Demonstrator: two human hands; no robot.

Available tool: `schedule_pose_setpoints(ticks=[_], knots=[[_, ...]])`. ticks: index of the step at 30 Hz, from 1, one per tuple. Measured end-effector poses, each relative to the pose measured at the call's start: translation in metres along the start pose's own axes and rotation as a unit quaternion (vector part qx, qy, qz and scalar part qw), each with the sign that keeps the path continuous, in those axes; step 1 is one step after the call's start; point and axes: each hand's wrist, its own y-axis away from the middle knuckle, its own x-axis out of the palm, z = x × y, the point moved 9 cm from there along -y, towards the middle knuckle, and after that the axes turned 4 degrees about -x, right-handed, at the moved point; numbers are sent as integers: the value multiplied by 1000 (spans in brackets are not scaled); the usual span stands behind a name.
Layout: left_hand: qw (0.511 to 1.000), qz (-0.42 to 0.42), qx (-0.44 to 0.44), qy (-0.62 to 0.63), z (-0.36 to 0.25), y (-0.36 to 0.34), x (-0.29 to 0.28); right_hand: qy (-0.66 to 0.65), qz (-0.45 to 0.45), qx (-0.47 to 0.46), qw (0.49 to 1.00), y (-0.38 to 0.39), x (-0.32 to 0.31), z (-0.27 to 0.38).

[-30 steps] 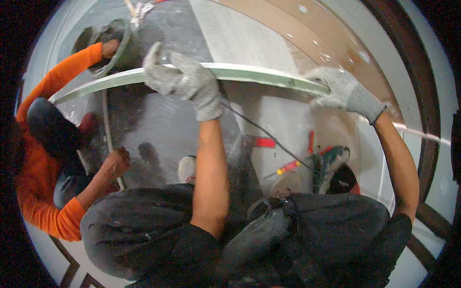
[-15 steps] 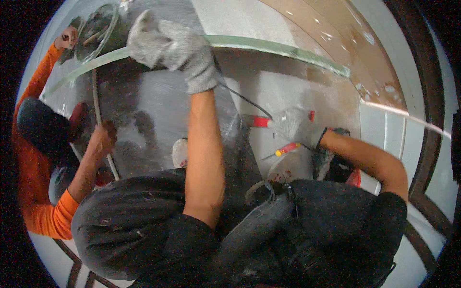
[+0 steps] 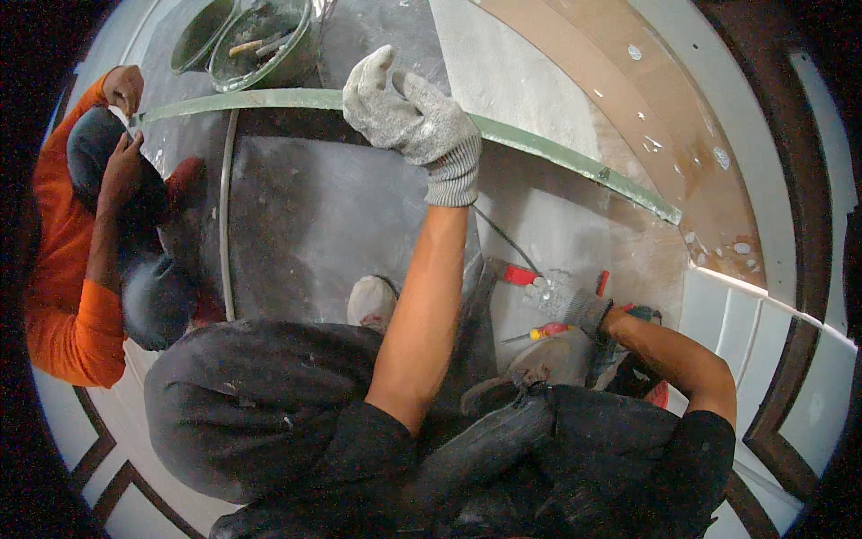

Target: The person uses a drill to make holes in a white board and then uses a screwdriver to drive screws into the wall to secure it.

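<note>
A large glass pane stands on edge in front of me, its green top edge (image 3: 557,153) curving across the view. My left hand (image 3: 409,117), in a grey knit glove, grips that top edge near the middle. My right hand (image 3: 566,301), also gloved, is low over the floor, at a red-handled tool (image 3: 519,274); blur hides whether its fingers close on the tool. A small screwdriver with a red and yellow handle (image 3: 549,331) lies just below that hand. A co-worker in an orange shirt (image 3: 67,305) holds the pane's left end with both hands (image 3: 124,117).
Two green basins (image 3: 260,40) holding tools stand beyond the pane at the top left. More red-handled tools (image 3: 602,283) lie on the dusty floor by my right knee. Brown and white inlaid flooring (image 3: 628,99) runs along the right.
My right hand has let go of the pane's right end and dropped to the tools on the floor. My left hand stays on the edge. The co-worker's lower hand rose to the pane's end.
</note>
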Motion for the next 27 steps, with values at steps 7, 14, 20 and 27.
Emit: schedule_pose_setpoints(ticks=[7,14,20,27], knots=[[1000,15,-21,14,-2,10,7,7,-143,100,985,-78,-181,-34],[1000,14,-10,19,2,0,3,-31,-279,228,932,-114,-316,-97],[1000,16,-16,16,-1,2,2,-68,-263,299,915,-107,-312,-124],[999,13,-33,18,6,4,0,-61,-240,301,921,-110,-304,-124]])
